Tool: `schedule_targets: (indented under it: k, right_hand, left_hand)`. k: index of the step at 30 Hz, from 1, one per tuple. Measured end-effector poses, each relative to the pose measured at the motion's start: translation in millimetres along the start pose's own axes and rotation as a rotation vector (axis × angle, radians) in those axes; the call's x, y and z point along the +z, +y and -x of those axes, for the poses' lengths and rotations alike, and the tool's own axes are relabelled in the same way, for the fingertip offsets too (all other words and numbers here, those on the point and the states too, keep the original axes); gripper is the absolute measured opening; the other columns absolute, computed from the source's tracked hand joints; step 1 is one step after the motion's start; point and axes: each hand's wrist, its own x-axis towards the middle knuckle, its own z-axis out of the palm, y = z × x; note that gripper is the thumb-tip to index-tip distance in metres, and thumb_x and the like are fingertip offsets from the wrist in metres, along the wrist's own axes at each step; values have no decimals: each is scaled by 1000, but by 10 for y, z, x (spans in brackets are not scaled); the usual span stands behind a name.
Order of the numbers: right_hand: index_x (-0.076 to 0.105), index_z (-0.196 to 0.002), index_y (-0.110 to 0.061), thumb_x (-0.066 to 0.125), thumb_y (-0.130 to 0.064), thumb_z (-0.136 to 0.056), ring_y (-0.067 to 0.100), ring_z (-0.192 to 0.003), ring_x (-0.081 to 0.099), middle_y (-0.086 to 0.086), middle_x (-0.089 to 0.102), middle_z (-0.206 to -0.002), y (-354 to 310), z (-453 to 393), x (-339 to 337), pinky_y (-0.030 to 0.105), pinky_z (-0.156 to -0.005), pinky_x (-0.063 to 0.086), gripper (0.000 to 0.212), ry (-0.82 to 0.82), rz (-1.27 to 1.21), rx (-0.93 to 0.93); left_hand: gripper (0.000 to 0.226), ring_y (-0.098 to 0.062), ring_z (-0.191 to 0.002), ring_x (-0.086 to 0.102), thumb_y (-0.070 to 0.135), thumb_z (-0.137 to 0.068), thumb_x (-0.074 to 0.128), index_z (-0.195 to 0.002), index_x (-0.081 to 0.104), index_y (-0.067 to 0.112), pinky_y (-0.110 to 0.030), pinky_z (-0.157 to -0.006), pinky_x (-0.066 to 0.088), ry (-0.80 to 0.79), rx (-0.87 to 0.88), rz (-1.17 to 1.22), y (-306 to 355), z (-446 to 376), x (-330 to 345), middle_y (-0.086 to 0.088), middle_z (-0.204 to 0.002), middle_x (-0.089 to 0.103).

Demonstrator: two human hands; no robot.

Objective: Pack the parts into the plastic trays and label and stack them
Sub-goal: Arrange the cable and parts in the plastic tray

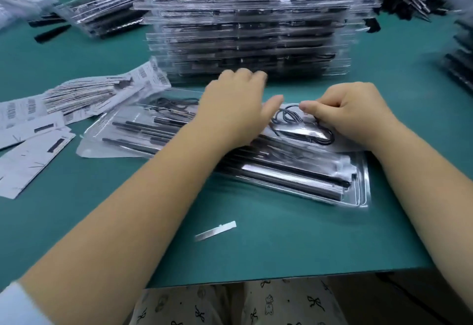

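Currently both forearms extend over the green worktop point(256, 242). Left hand point(230, 109) lies palm-down, fingers relaxed, on the near plastic tray point(358, 196). Right hand point(353, 114) is curled, its grip pinching the coiled black cable point(289, 117) above that tray. A stack of packed trays point(245, 35) stands just behind the hands.

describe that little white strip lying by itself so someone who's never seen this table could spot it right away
Start at the tall stack of packed clear trays in the middle of the green table and come straight toward the near edge, past the open tray under both hands. The white strip lies alone on bare green there. Unlike the barcode labels piled at the left, it is thin, narrow and plain.
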Motion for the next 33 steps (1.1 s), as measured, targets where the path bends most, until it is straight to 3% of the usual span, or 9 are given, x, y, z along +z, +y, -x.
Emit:
schedule_targets:
  k: [3,6,10,13,16,19,25,29,33]
  right_hand:
    - [65,-60,-3,64,-42,-85,27,-65,59,13,62,-58,-26,2,7,32,-65,49,46,46,-93,7]
    - [72,-60,-17,64,-34,-85,4,-54,55,-8,65,-55,-2,6,-77,17,-58,46,31,43,-527,192]
    - [70,-75,-14,42,-4,-86,12,-62,64,7,74,-76,145,-2,-216,21,-58,44,32,-161,-965,330]
    - [65,-84,-12,37,16,-82,21,-88,70,9,74,-89,295,56,-272,22,-66,53,40,-342,-1025,242]
    - [74,-80,-18,43,7,-73,24,-98,69,8,74,-95,350,54,-299,27,-83,55,40,-410,-1185,215]
    - [76,-78,-17,36,-2,-67,24,-97,69,6,74,-94,375,35,-295,34,-81,56,44,-439,-1363,274]
    - [67,-95,-19,55,14,-67,19,-94,68,6,71,-103,394,92,-273,30,-84,55,44,-542,-1093,117]
    - [67,-94,-34,87,-15,-50,3,-78,57,-17,63,-85,263,162,-242,13,-73,48,51,-554,-616,6]
    - [71,-95,-41,82,-42,-52,-1,-67,47,-14,51,-71,113,217,-139,7,-66,37,44,-345,-436,-114]
  left_hand:
    - [37,-27,-106,49,40,-100,32,-117,59,22,-35,-81,36,-44,144,114,116,-88,153,-4,-117,60]
    - [27,-23,-104,53,26,-98,44,-111,67,22,-37,-92,40,31,127,371,31,-99,213,1,-108,63]
    - [22,2,-85,57,10,-91,55,-99,72,22,-16,-83,45,143,60,725,-48,-62,196,25,-85,59]
    - [21,-8,-87,51,27,-92,58,-110,68,29,-28,-84,42,59,112,635,-19,-71,196,23,-84,55]
    - [18,-10,-88,50,26,-93,56,-96,64,41,-33,-86,43,19,124,647,-17,-88,184,20,-86,53]
    - [30,-1,-77,49,18,-95,52,-82,57,45,-25,-78,42,35,73,711,-16,-77,152,19,-84,52]
    - [32,2,-67,47,15,-96,50,-81,57,42,-14,-65,39,52,48,820,-4,-40,118,16,-84,52]
    - [33,5,-64,46,15,-97,50,-81,57,42,-8,-59,37,50,32,836,2,-32,106,14,-84,52]
    - [33,1,-68,48,15,-97,49,-81,56,43,-12,-63,39,42,28,836,11,-23,100,14,-85,53]
